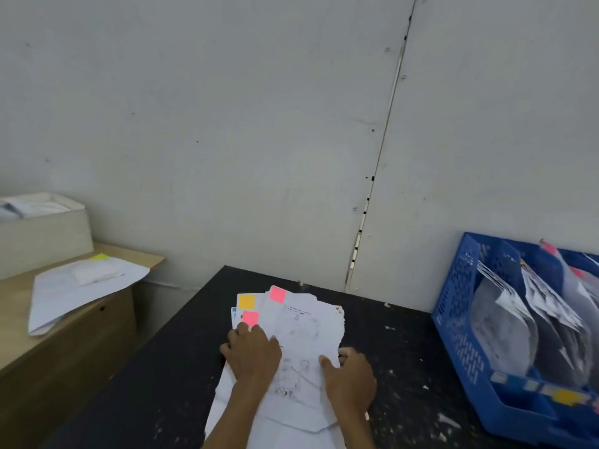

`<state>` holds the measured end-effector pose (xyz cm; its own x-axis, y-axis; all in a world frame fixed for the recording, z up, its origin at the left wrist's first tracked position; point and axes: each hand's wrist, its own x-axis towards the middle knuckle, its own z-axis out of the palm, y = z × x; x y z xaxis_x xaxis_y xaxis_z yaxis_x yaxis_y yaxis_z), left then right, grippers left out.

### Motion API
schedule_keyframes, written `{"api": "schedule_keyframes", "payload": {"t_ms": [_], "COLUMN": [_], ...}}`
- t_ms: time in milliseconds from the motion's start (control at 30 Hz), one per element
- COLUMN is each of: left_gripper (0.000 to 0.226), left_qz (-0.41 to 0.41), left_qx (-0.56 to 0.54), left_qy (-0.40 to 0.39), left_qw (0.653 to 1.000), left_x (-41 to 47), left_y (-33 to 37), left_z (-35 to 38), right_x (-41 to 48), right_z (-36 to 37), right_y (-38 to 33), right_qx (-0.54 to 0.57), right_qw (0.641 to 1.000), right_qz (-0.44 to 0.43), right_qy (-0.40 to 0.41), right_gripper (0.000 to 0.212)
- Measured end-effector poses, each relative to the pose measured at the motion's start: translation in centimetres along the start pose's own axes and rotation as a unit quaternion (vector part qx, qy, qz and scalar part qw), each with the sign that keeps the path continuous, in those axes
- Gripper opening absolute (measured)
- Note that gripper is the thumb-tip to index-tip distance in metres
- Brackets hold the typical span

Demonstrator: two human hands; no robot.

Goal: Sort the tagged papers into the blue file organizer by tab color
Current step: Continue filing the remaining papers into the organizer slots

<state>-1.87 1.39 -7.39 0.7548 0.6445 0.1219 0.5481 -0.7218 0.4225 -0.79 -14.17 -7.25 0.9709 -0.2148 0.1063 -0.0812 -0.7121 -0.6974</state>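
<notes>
A fanned stack of white papers (301, 328) lies on the black table (405, 351). The top sheet bears a pink tab (278, 294); sheets under it show an orange tab (247, 302) and a second pink tab (250, 318). My left hand (254, 354) presses flat on the left part of the stack. My right hand (351, 375) holds the right edge of the top sheet, thumb on top and fingers curled at the edge. The blue file organizer (460, 322) stands at the right with several curled papers in its slots, some with pink tabs.
A wooden cabinet (81, 338) stands to the left, carrying loose white sheets (81, 286) with a yellow tab and a beige box (42, 234) of papers. A grey wall runs close behind the table. Colored labels (564, 396) mark the organizer's front.
</notes>
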Motion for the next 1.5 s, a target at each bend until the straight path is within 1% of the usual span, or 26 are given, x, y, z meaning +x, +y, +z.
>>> {"api": "schedule_keyframes", "payload": {"t_ms": [33,67,167,267,433,600,733,800,833,900,967,1067,1167,1267,1367,1433,1500], "left_gripper": [0.036,0.035,0.036,0.041,0.036,0.025,0.026,0.029,0.03,0.03,0.03,0.03,0.029,0.031,0.026,0.023,0.022], "left_qz": [0.0,0.003,0.01,-0.004,-0.034,-0.04,-0.038,-0.035,-0.032,-0.027,-0.026,-0.023,-0.027,0.012,0.121,0.217,0.304], "left_qx": [-0.008,-0.016,-0.036,-0.052,-0.082,-0.067,-0.058,-0.049,-0.045,-0.044,-0.042,-0.036,-0.058,-0.099,-0.178,-0.262,-0.328], "left_qy": [0.002,0.004,0.005,0.005,0.023,0.021,0.022,0.019,0.018,0.013,0.006,0.002,0.006,0.027,0.038,0.014,-0.011], "left_qw": [1.0,1.0,0.999,0.999,0.996,0.997,0.997,0.998,0.998,0.999,0.999,0.999,0.998,0.995,0.976,0.94,0.894], "left_x": [0.0,0.0,-0.1,0.0,0.2,-0.2,-0.5,-0.5,-0.5,-0.4,-0.5,-0.7,-1.0,-1.5,-2.5,-3.8,-6.3], "left_y": [0.1,0.2,0.5,0.4,0.1,0.0,0.2,0.1,0.1,0.1,0.0,0.5,1.1,3.6,8.4,12.6,18.2], "left_z": [-0.1,-0.2,-0.2,-0.3,-0.5,-0.6,-0.8,-0.6,-0.5,-0.3,-0.4,-0.5,-0.7,-1.2,-1.6,-1.9,-2.5], "right_x": [0.1,0.1,0.5,0.7,1.0,1.6,1.8,1.7,1.7,1.6,1.6,1.7,2.1,2.9,3.9,4.7,5.5], "right_z": [-0.1,-0.4,-0.6,-0.6,-1.2,-1.7,-2.0,-2.0,-2.1,-2.2,-2.4,-2.9,-4.1,-7.2,-12.1,-16.1,-21.1], "right_y": [0.1,0.2,0.6,0.5,1.2,1.9,2.2,2.4,2.4,2.5,2.4,2.4,2.0,1.6,1.9,2.9,5.0], "right_qx": [0.03,0.05,0.073,0.097,0.145,0.178,0.208,0.225,0.232,0.242,0.256,0.284,0.308,0.35,0.368,0.371,0.367], "right_qw": [0.999,0.999,0.997,0.994,0.988,0.983,0.978,0.973,0.972,0.969,0.965,0.952,0.942,0.926,0.916,0.913,0.911], "right_qz": [0.009,0.015,0.015,0.012,0.005,-0.01,-0.021,-0.035,-0.041,-0.049,-0.053,-0.056,-0.073,-0.097,-0.14,-0.167,-0.186], "right_qy": [0.007,0.012,0.028,0.04,0.049,0.039,0.029,0.023,0.02,0.008,-0.029,-0.093,-0.11,-0.107,-0.074,-0.025,0.037], "right_gripper": [0.013,0.011,0.013,0.01,0.005,0.002,0.004,0.002,0.005,0.019,0.024,0.014,0.01,0.016,0.018,0.013,0.018]}}
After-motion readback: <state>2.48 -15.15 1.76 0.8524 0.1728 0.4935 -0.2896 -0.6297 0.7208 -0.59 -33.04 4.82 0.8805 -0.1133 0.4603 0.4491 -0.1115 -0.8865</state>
